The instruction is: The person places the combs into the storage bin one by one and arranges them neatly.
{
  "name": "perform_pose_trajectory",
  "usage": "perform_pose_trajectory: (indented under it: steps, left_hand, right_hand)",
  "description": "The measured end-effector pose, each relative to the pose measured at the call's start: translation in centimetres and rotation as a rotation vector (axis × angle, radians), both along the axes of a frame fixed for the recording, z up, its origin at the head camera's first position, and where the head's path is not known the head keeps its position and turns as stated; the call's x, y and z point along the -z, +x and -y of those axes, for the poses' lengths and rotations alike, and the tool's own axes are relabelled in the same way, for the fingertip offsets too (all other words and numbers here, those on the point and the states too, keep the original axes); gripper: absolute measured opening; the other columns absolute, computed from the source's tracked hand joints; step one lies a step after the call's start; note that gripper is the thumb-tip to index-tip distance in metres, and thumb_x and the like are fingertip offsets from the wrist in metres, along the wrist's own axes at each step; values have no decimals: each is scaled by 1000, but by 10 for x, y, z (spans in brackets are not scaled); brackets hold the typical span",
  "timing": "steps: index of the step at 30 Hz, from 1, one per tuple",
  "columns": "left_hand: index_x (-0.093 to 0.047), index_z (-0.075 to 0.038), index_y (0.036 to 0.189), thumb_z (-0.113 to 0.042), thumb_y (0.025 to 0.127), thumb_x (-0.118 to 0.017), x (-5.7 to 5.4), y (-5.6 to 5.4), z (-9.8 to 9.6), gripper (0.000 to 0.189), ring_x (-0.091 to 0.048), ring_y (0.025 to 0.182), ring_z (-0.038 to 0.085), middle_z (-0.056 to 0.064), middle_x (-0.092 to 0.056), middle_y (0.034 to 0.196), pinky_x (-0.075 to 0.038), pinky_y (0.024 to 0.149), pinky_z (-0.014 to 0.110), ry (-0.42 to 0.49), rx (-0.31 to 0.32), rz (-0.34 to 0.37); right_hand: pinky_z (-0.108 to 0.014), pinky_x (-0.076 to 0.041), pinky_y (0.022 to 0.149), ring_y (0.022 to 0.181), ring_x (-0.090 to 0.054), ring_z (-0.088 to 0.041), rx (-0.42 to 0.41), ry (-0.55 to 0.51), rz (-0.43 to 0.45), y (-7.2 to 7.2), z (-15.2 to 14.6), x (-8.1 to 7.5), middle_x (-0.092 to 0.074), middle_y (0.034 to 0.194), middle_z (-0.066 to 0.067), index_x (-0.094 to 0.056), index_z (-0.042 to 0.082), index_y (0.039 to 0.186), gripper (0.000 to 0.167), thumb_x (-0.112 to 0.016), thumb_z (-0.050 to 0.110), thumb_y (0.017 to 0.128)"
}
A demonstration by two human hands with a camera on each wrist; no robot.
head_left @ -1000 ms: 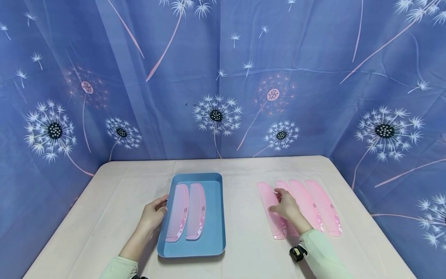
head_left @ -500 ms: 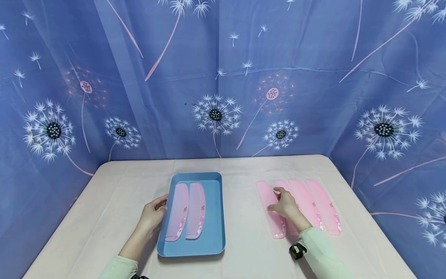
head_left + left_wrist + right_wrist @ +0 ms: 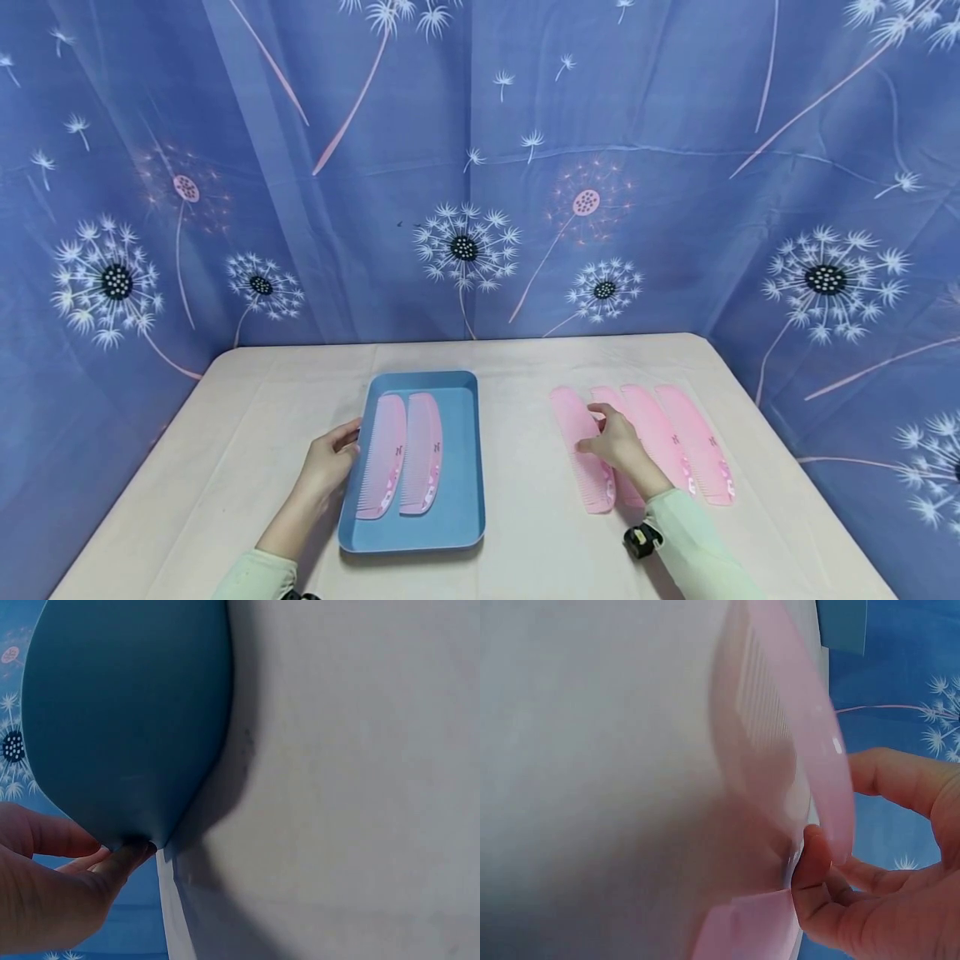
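Note:
My left hand (image 3: 332, 457) grips the left rim of a blue rectangular tray (image 3: 461, 533), thumb on the near side, as the left wrist view shows. Two pink combs (image 3: 384, 458) lie side by side in the tray, teeth facing left. On the right, my right hand (image 3: 618, 442) pinches the leftmost pink comb (image 3: 577, 425) by its back edge between thumb and fingers. In the right wrist view this held comb (image 3: 810, 712) is tilted, its edge raised over the cloth with a shadow beneath. Another comb (image 3: 603, 396) is partly hidden under the right hand.
Two more pink combs (image 3: 660, 433) lie to the right of the right hand, slanted alike. A pale cloth covers the table (image 3: 525, 467), whose back edge meets a blue dandelion-print curtain (image 3: 360, 250). Bare cloth lies between tray and combs.
The comb in my right hand has tilted up slightly. The left hand and the tray stay as they were.

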State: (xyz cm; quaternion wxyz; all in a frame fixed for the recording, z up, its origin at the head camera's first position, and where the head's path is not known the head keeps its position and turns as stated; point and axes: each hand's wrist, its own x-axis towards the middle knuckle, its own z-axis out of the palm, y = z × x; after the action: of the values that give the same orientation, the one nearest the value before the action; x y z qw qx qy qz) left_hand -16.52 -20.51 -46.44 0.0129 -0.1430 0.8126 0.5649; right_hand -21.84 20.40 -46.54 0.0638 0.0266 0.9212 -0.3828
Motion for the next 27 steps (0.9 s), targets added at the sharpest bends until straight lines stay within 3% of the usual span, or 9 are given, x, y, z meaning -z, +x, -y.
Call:
perform_pose_trajectory:
  steps: [8, 12, 21, 27]
  left_hand:
    - [-41, 7, 140, 6, 92, -41, -2, 1, 0, 48, -45, 126, 44, 32, -46, 136, -41, 104, 50, 4, 5, -2]
    - [-41, 8, 139, 6, 92, -41, -2, 2, -1, 48, -45, 125, 44, 32, -47, 135, -41, 104, 50, 1, 9, -14]
    - [-42, 9, 139, 7, 91, -42, 0, 1, 0, 48, -47, 124, 43, 33, -47, 134, -42, 104, 50, 19, 2, -21]
    - [-42, 9, 138, 7, 91, -42, 0, 0, 1, 48, -48, 123, 43, 33, -48, 133, -42, 104, 50, 22, 3, -28]
  right_hand:
    - [-27, -50, 53, 71, -52, -21, 13, -151, -6, 5, -6, 0, -54, 89, -16, -44, -7, 134, 64, -68, -4, 75]
    - [-22, -46, 53, 70, -48, -17, -14, -213, -50, 6, -11, 2, -51, 80, -8, -46, -10, 130, 57, -63, -5, 77]
    - [-22, -47, 56, 75, -52, -18, 20, -249, -2, 8, -11, -3, -55, 89, -12, -48, -6, 133, 53, -63, -4, 82]
    - [-21, -46, 56, 77, -52, -18, 41, -272, -19, 7, -7, -3, -55, 90, -12, -48, -6, 133, 54, -63, -5, 81]
